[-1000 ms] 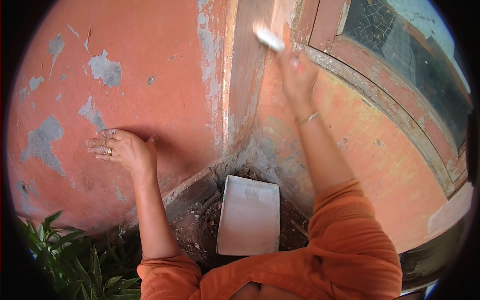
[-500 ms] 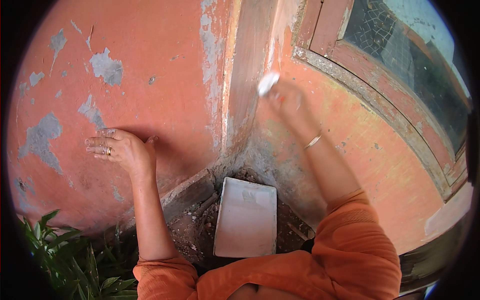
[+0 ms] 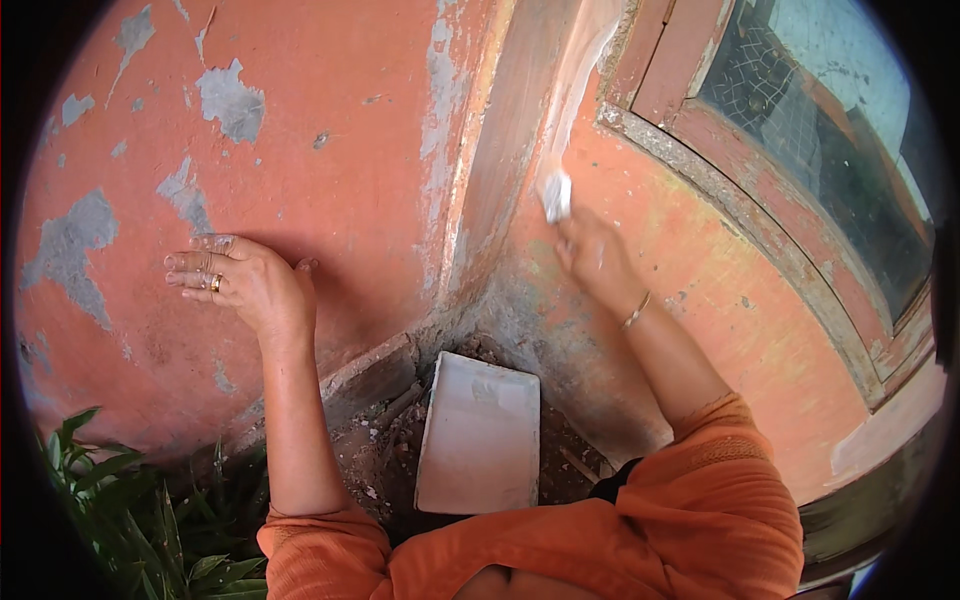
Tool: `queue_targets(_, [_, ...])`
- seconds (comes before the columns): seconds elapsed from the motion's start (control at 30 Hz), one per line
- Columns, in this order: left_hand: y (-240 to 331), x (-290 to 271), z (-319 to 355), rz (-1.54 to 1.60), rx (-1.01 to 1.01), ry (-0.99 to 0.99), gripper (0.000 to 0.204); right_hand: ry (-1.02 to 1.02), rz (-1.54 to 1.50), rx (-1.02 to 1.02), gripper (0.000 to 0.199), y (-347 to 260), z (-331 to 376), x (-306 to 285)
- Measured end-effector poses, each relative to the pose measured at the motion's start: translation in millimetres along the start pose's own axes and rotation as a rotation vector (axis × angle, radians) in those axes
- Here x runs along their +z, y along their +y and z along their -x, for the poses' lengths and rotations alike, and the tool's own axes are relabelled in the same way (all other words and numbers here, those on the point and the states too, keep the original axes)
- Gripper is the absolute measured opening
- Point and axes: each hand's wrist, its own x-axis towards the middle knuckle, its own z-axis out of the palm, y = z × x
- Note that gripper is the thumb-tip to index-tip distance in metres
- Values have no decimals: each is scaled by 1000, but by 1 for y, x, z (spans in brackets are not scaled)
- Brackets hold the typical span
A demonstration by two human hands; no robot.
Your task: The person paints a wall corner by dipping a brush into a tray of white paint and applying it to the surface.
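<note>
Brush point(image 3: 558, 197), just one, in the right hand point(image 3: 600, 260), left hand point(image 3: 258, 285) wide, one tray point(image 3: 480, 440) below.

Looks like outdoors, at a corner point(image 3: 468, 325) of an old building; possibly a home, but cannot be told with certainty. Shown by orange walls point(image 3: 370, 170) meeting there, with peeled grey patches point(image 3: 235, 103) on the left one, and by a window point(image 3: 800, 135) on the right side, set in a worn wooden frame point(image 3: 755, 165). Shown also by green plants point(image 3: 120, 510), growing close to the foot of the left wall, and by dark soil point(image 3: 565, 425) with small rubble point(image 3: 375, 455), lying in the same corner.
</note>
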Motion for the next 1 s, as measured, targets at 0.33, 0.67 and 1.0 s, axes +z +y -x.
queue_targets(0.33, [-4,9,1,17,4,17,121,165,-30,33,10,18,-112,-81])
queue_targets(0.67, [-6,4,1,22,-10,21,119,88,49,-95,12,10,-69,-29])
queue_targets(1.0, [-2,4,1,30,14,5,120,-360,-236,150,7,18,-40,13])
